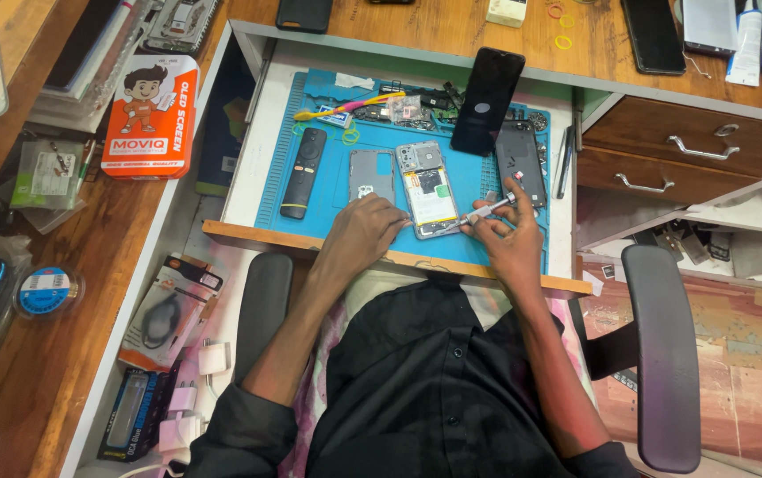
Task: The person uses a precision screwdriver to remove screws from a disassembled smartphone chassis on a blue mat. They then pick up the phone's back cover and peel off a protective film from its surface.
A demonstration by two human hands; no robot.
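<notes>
An opened smartphone (429, 188) with its back removed lies on a blue work mat (328, 190) in a pulled-out drawer. My left hand (365, 232) rests on the mat, fingertips touching the phone's lower left edge. My right hand (512, 239) grips a small silver screwdriver (485, 212), its tip pointing at the phone's lower right corner. A grey back cover (371, 175) lies just left of the phone.
A black remote (301, 173), a black phone (485, 100) propped upright, a dark phone panel (521, 162), a yellow-pink toothbrush (346, 110) and small parts share the mat. An orange box (149, 115) sits on the left desk. Wooden drawers (691, 146) and chair armrests (662, 354) flank me.
</notes>
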